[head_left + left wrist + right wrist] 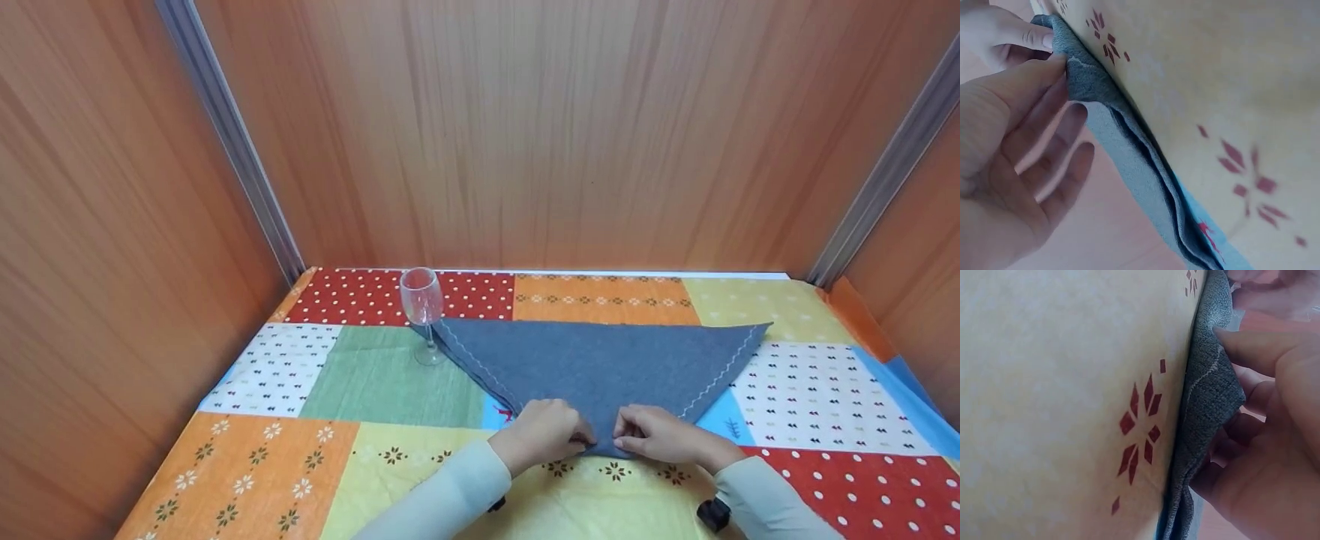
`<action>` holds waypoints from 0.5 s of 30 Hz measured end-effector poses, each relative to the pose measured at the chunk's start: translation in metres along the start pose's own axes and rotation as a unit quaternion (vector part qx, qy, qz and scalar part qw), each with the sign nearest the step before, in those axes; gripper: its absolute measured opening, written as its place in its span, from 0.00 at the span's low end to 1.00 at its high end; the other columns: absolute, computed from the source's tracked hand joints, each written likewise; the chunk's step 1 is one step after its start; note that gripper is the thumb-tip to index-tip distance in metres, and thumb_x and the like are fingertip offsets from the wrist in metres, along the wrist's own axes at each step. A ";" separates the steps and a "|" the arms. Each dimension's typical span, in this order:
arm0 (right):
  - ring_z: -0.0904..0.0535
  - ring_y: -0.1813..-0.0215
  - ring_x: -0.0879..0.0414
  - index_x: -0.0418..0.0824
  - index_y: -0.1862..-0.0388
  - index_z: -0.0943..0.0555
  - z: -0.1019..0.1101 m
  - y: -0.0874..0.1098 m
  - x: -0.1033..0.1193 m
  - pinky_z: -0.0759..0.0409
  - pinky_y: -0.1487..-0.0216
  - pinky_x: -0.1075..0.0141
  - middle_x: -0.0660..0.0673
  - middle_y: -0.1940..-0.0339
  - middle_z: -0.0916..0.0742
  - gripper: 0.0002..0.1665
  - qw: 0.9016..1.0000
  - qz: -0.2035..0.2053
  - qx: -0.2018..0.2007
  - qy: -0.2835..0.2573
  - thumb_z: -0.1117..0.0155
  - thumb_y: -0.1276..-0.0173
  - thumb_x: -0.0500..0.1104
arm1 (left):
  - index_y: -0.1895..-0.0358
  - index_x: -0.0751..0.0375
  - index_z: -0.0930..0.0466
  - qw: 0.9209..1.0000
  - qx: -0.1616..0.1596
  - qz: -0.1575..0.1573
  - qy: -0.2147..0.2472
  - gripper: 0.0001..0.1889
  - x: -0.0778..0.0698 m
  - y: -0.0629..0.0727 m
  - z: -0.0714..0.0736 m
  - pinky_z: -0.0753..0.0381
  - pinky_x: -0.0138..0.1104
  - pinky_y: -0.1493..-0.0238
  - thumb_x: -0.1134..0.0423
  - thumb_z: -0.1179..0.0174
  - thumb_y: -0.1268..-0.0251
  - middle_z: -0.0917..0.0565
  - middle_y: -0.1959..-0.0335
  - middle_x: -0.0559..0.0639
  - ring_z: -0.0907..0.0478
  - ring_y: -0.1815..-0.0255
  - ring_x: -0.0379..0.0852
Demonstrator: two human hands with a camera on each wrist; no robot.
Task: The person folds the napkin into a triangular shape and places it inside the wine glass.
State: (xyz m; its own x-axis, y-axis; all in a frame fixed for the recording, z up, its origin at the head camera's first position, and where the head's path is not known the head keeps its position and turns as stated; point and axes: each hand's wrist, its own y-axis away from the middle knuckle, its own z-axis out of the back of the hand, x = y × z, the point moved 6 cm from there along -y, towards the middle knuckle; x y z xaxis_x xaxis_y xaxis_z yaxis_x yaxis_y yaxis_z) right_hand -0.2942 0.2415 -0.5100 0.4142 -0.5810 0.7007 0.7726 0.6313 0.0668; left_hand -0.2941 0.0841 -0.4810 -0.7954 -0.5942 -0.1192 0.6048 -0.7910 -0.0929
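A blue-grey cloth napkin [592, 360] lies folded in layers, its long straight edge at the far side and its sides narrowing towards me. White stitching runs along both slanted sides. At the narrow near end, my left hand [545, 431] pinches the folded edge between thumb and forefinger, its other fingers spread loosely in the left wrist view. My right hand [664, 435] pinches the same near edge a short way to the right. In the right wrist view, a turned-over flap [1210, 391] with a stitched line shows under the right thumb.
A clear wine glass [422, 300] stands upright by the napkin's far left corner, its foot close to the cloth's edge. A patchwork-print tablecloth [405, 390] covers the table. Wood-look panels [555, 135] enclose the back and both sides.
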 end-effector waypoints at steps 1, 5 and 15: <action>0.29 0.67 0.62 0.45 0.61 0.23 0.000 0.000 0.000 0.29 0.66 0.66 0.52 0.66 0.22 0.06 1.000 -0.001 0.001 -0.001 0.41 0.23 0.45 | 0.56 0.36 0.09 1.000 0.002 -0.004 -0.001 0.08 0.000 0.002 0.000 0.19 0.32 0.70 0.56 0.32 0.34 0.12 0.63 0.32 0.18 0.67 0.31; 0.29 0.67 0.62 0.46 0.61 0.23 -0.001 0.001 0.000 0.29 0.66 0.66 0.52 0.65 0.22 0.06 1.000 -0.003 0.001 0.003 0.41 0.23 0.46 | 0.54 0.37 0.09 1.000 0.009 0.000 0.021 0.09 0.002 0.008 -0.003 0.18 0.31 0.70 0.57 0.32 0.34 0.12 0.61 0.33 0.18 0.66 0.32; 0.25 0.65 0.63 0.44 0.57 0.22 0.003 0.008 0.004 0.23 0.64 0.66 0.55 0.66 0.21 0.07 0.999 0.014 -0.032 0.038 0.37 0.25 0.46 | 0.52 0.38 0.10 0.996 0.033 0.027 0.080 0.13 0.011 0.008 -0.006 0.18 0.31 0.61 0.55 0.27 0.40 0.13 0.57 0.32 0.18 0.57 0.30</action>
State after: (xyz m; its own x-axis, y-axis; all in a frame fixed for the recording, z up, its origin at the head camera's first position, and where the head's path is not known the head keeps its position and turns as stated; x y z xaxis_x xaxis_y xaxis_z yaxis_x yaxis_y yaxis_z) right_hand -0.2877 0.2456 -0.5051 0.4693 -0.6025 0.6456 0.7886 0.6150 0.0007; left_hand -0.2976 0.0716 -0.4886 -0.7427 -0.6091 -0.2782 0.6380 -0.7698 -0.0177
